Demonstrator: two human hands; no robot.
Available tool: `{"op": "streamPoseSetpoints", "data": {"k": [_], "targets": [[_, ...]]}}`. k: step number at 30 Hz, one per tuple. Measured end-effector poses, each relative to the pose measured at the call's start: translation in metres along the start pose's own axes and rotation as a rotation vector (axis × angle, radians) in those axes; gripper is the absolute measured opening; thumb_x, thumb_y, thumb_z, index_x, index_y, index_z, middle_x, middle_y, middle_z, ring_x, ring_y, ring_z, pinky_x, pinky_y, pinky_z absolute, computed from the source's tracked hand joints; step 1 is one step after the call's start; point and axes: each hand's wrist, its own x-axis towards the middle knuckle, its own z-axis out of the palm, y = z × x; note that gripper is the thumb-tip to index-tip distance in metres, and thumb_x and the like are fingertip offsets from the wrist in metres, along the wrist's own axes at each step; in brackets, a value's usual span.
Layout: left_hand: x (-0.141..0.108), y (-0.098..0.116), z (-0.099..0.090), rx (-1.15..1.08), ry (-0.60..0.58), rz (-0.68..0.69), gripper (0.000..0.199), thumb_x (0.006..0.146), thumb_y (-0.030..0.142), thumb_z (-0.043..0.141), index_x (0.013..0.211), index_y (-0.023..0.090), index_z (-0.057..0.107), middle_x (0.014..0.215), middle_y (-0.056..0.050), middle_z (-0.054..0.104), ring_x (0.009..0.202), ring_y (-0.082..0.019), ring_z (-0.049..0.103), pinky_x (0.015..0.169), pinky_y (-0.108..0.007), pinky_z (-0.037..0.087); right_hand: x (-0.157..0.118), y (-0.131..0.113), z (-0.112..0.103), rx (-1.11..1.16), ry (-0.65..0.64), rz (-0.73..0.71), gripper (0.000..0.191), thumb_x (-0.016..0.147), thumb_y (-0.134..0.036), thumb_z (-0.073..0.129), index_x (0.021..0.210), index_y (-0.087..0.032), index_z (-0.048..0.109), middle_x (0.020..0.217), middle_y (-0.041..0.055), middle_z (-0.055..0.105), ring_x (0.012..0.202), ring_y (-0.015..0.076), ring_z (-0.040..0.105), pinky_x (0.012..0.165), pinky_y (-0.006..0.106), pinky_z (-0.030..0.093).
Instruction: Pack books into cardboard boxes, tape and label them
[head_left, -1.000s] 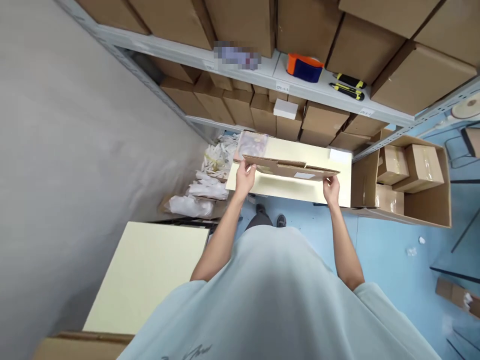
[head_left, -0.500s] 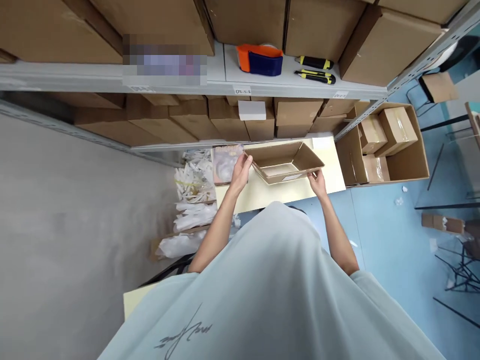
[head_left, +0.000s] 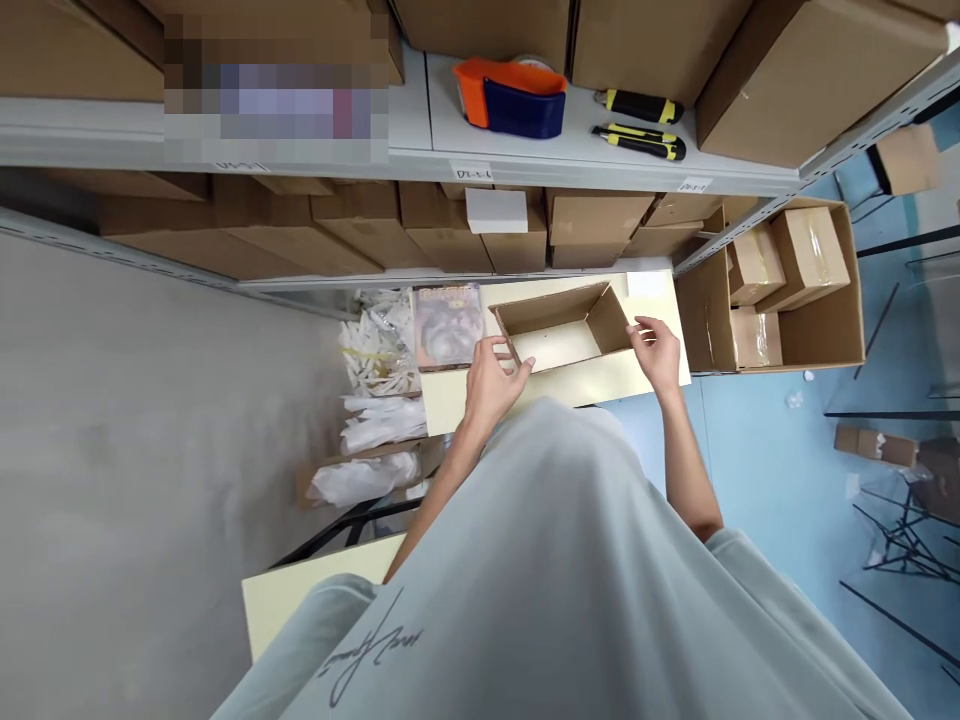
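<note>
An open-topped cardboard box (head_left: 553,306) rests on the cream tabletop (head_left: 457,405), its pale inner bottom showing. My left hand (head_left: 491,385) is at the box's near left corner, thumb and fingers spread apart around it. At the right end, my right hand (head_left: 658,355) has its fingers apart beside the box edge; whether the fingertips touch the cardboard I cannot tell. To the left of the box lies a flat, picture-printed package (head_left: 448,325). A white paper (head_left: 649,285) lies by the far right corner of the table.
Above the table, a grey shelf (head_left: 420,165) carries cardboard boxes, an orange and blue tape dispenser (head_left: 517,100) and black-yellow box cutters (head_left: 641,140). A large carton (head_left: 817,345) holding smaller boxes stands at right. White plastic bags (head_left: 367,478) sit at left.
The box has come down from a tilted hold to lie on the tabletop. My left hand has loosened and shifted nearer me; my right hand has opened and moved slightly outward.
</note>
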Motion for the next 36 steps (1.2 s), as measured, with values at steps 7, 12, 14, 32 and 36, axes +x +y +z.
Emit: {"op": "streamPoseSetpoints", "data": {"k": [7, 12, 14, 32, 36], "targets": [[0.008, 0.041, 0.004, 0.284, 0.120, -0.028, 0.039, 0.095, 0.019, 0.072, 0.133, 0.021, 0.078, 0.126, -0.009, 0.083, 0.093, -0.028, 0.083, 0.099, -0.042, 0.064, 0.037, -0.012, -0.007, -0.324, -0.140, -0.206, 0.034, 0.110, -0.033, 0.054, 0.119, -0.016, 0.082, 0.111, 0.0139, 0.082, 0.074, 0.0216, 0.071, 0.080, 0.037, 0.057], [0.014, 0.064, 0.008, 0.356, -0.042, 0.029, 0.044, 0.103, 0.025, 0.065, 0.145, 0.023, 0.080, 0.136, -0.009, 0.081, 0.097, -0.024, 0.084, 0.096, -0.036, 0.065, 0.028, -0.019, -0.003, -0.417, -0.212, -0.232, 0.033, 0.113, -0.031, 0.050, 0.127, -0.016, 0.077, 0.117, 0.0134, 0.078, 0.079, 0.0210, 0.072, 0.072, 0.032, 0.052], [0.012, 0.070, 0.014, 0.386, -0.084, 0.018, 0.046, 0.105, 0.029, 0.065, 0.149, 0.024, 0.079, 0.135, -0.009, 0.081, 0.098, -0.025, 0.084, 0.098, -0.037, 0.065, 0.025, -0.018, 0.003, -0.440, -0.269, -0.227, 0.032, 0.114, -0.032, 0.053, 0.129, -0.016, 0.076, 0.121, 0.0145, 0.078, 0.086, 0.0233, 0.074, 0.072, 0.033, 0.053], [0.077, 0.019, 0.053, 0.377, 0.079, 0.093, 0.090, 0.101, 0.071, 0.082, 0.168, 0.016, 0.059, 0.149, -0.025, 0.074, 0.143, -0.045, 0.071, 0.122, -0.054, 0.057, 0.067, 0.021, 0.062, -0.336, -0.145, -0.156, 0.066, 0.125, -0.058, 0.024, 0.114, -0.017, 0.075, 0.105, 0.0173, 0.079, 0.097, 0.0277, 0.074, 0.087, 0.035, 0.055], [0.093, -0.002, 0.063, 0.346, 0.093, 0.324, 0.074, 0.099, 0.075, 0.080, 0.150, 0.021, 0.069, 0.171, -0.028, 0.053, 0.166, -0.047, 0.049, 0.136, -0.061, 0.044, 0.070, 0.029, 0.078, -0.229, -0.028, -0.124, 0.066, 0.122, -0.062, 0.031, 0.157, -0.015, 0.060, 0.134, 0.0236, 0.072, 0.130, 0.0342, 0.072, 0.109, 0.049, 0.063]]}}
